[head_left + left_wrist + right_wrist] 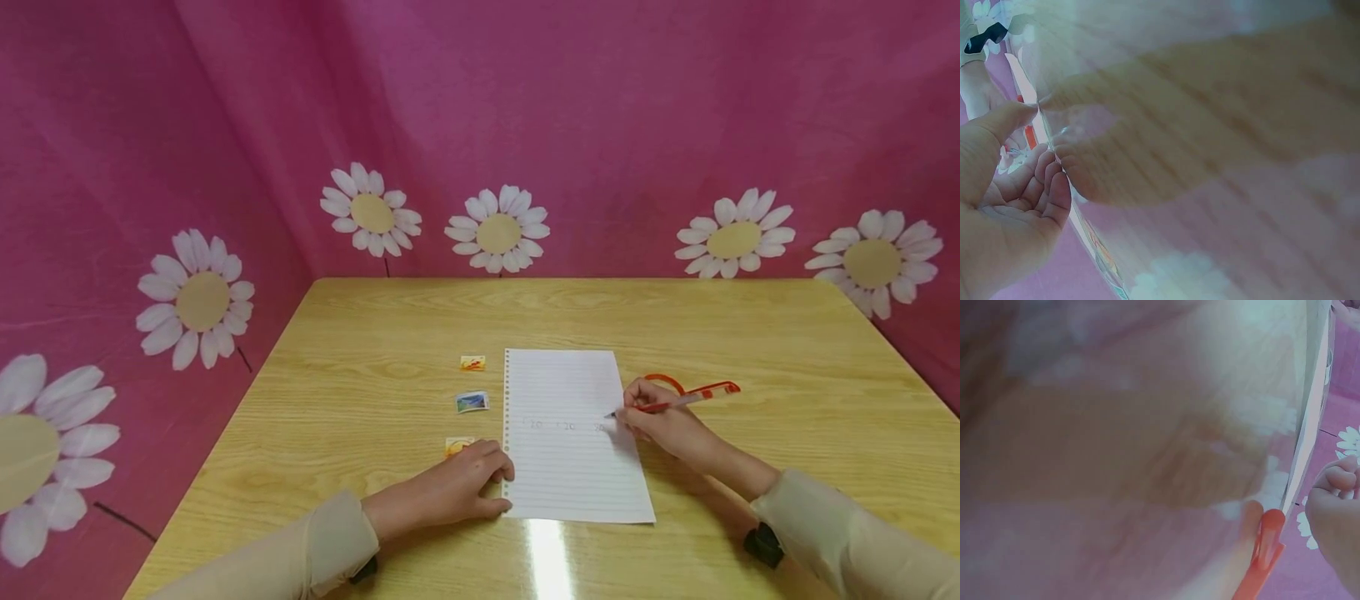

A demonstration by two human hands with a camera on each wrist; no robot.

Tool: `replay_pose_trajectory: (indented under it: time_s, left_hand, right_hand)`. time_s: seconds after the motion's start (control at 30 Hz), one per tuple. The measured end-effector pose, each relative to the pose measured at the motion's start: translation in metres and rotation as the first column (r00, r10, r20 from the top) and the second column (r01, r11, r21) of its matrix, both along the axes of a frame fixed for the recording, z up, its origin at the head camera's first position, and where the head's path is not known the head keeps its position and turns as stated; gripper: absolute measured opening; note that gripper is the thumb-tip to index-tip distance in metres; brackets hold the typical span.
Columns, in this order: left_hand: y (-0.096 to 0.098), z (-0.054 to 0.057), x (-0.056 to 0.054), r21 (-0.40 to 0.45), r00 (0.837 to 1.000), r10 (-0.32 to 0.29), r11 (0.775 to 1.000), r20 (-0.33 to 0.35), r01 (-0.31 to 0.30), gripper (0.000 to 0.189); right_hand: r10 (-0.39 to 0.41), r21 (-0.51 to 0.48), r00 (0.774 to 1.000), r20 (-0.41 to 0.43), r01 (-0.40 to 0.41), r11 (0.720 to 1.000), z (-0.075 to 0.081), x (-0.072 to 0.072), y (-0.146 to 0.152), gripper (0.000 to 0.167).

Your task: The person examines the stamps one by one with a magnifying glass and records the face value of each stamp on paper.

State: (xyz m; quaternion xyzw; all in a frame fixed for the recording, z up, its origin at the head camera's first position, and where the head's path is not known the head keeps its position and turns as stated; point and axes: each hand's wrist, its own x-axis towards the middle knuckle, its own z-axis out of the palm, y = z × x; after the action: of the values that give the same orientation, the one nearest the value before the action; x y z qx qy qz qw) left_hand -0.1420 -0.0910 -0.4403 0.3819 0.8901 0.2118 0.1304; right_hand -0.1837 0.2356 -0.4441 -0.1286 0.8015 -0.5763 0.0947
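A lined sheet of paper [570, 475] with punched holes down its left side lies on the table. Faint pencil-grey writing, partly legible as numbers, runs across its middle. My right hand [666, 427] grips a red and clear pen [701, 395], whose tip meets the paper at the right end of the writing. At the paper's left edge, my left hand [472, 482] rests with fingertips and thumb on the margin. Three small stamp-like pictures stand in a column left of the sheet: a yellow-red one [472, 363], a blue-green one [472, 402] and a yellow one [457, 445], partly covered by my left hand.
A red curved object [664, 379] lies just behind my right hand, mostly hidden; the right wrist view shows a red-orange piece [1270, 534] on the tabletop. The wooden table [360, 333] ends at a pink curtain [600, 125] with daisies at the back and sides.
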Motion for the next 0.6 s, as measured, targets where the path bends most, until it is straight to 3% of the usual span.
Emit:
replay_pose_trajectory:
  time_s: [0.33, 0.5, 0.6]
  left_hand:
    - [0.000, 0.001, 0.000, 0.019, 1.000, -0.009, 1.000, 0.003, 0.009, 0.022]
    - [0.000, 0.001, 0.000, 0.025, 1.000, -0.010, 1.000, 0.003, 0.010, 0.022]
    - [0.000, 0.001, 0.000, 0.025, 1.000, -0.008, 1.000, 0.004, 0.008, 0.022]
  right_hand:
    - [0.002, -0.047, 1.000, -0.031, -0.004, 0.999, 0.002, 0.002, 0.011, 0.016]
    - [-0.003, -0.100, 1.000, 0.003, 0.003, 0.995, 0.002, 0.004, 0.019, 0.013]
    - [-0.022, -0.082, 1.000, 0.012, 0.023, 0.996, 0.003, 0.005, 0.024, 0.013]
